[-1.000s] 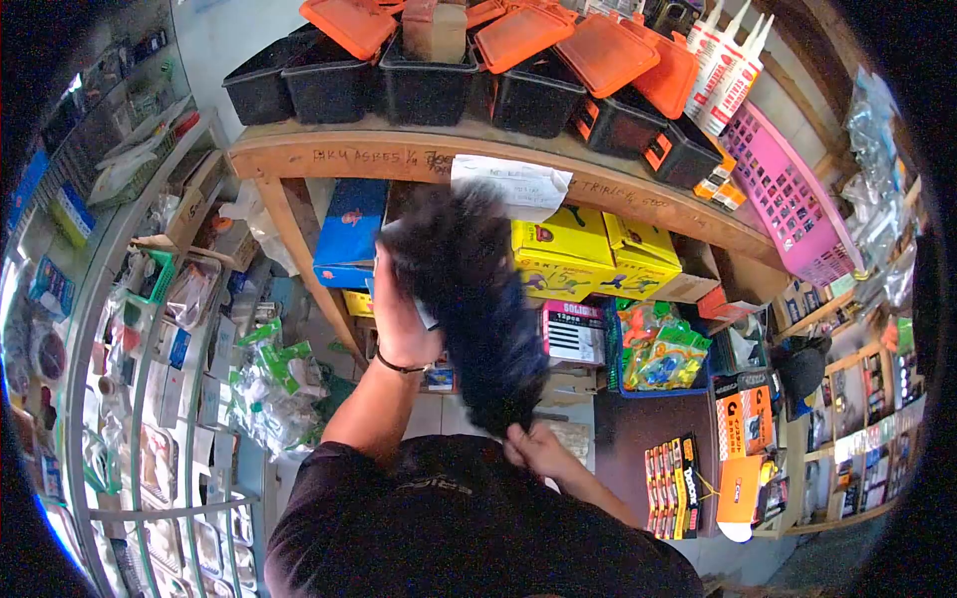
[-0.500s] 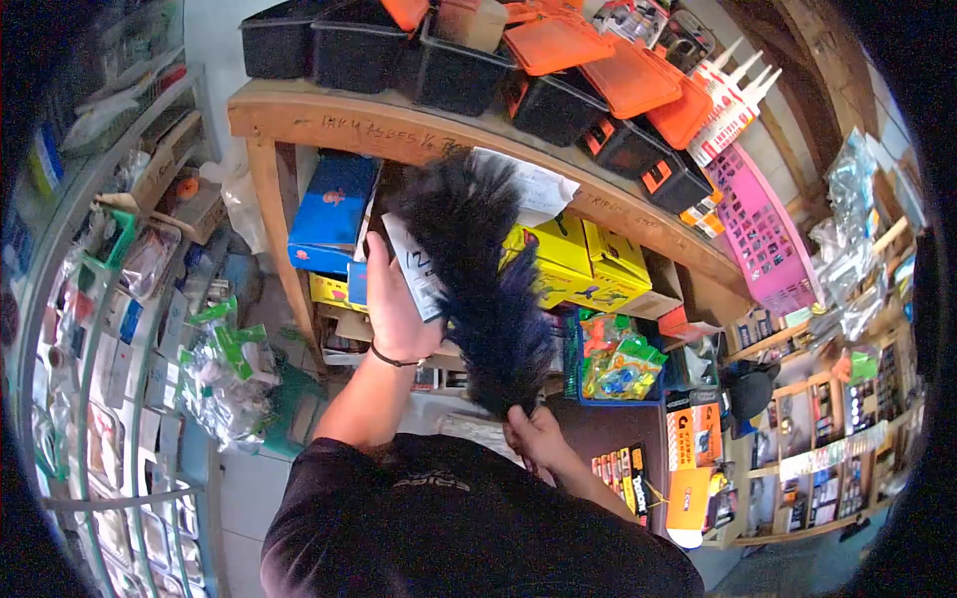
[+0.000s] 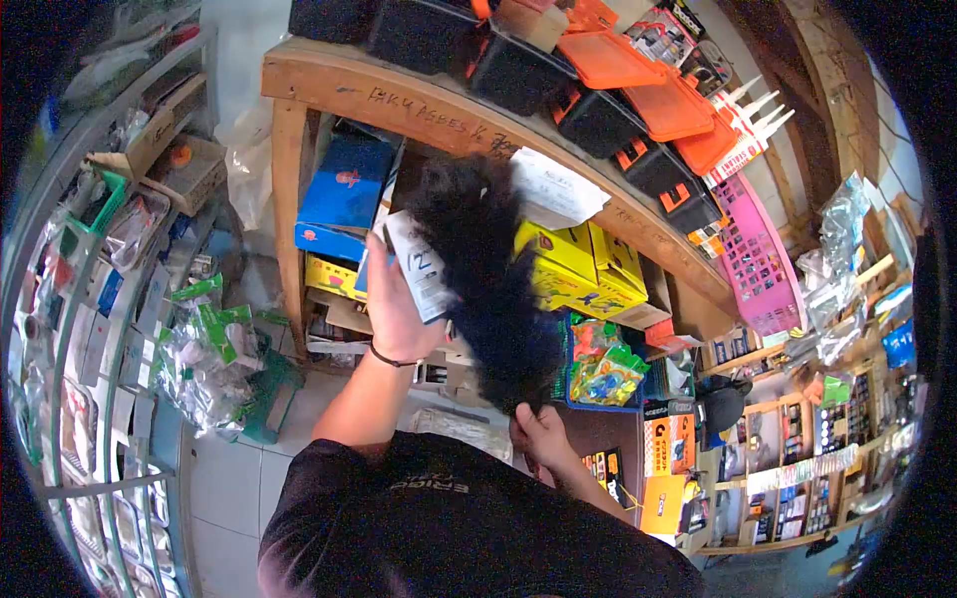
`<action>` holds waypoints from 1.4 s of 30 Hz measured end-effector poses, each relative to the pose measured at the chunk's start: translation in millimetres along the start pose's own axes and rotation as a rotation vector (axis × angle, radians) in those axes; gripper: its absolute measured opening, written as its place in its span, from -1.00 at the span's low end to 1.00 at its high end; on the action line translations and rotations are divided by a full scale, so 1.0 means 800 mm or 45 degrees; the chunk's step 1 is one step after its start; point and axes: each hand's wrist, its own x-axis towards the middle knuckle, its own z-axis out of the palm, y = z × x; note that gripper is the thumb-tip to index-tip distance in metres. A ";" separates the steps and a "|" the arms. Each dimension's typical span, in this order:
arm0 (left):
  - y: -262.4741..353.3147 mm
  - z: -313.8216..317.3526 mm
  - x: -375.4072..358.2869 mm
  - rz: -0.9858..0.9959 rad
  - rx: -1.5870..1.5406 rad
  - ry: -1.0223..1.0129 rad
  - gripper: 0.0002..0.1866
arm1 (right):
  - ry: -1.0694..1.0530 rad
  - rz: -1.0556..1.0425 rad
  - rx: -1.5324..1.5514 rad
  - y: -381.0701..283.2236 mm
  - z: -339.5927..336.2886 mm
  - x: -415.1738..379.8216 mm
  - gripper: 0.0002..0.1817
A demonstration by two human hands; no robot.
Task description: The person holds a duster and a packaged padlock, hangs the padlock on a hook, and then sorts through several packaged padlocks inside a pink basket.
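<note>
From the head camera, the right hand (image 3: 541,439) is curled tight around the lower end of a bushy, blackish feather-like duster (image 3: 488,279), its handle mostly lost inside the fist. Up goes the fluff, slanting left in front of the wooden shelf (image 3: 419,112) — blurred, and covering part of the yellow cardboard boxes (image 3: 573,264) behind. The left hand (image 3: 402,309) stands upright, fingers straight beside a white rectangular card marked "12" (image 3: 419,267); the duster overlaps that card's edge — whether it's pinched, I cannot tell. Black plastic bins (image 3: 429,42) are cut off above.
</note>
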 end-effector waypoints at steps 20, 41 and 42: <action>0.007 -0.061 -0.004 -0.094 -0.167 -0.588 -0.36 | -0.227 0.014 -0.531 0.002 -0.006 0.006 -0.49; -0.009 -0.050 -0.006 0.099 0.174 0.141 -0.37 | -0.208 0.144 -0.082 -0.003 -0.034 0.008 -0.48; -0.007 -0.057 -0.007 -0.100 -0.013 -0.142 -0.37 | -0.311 0.231 -0.276 -0.035 -0.024 -0.006 -0.50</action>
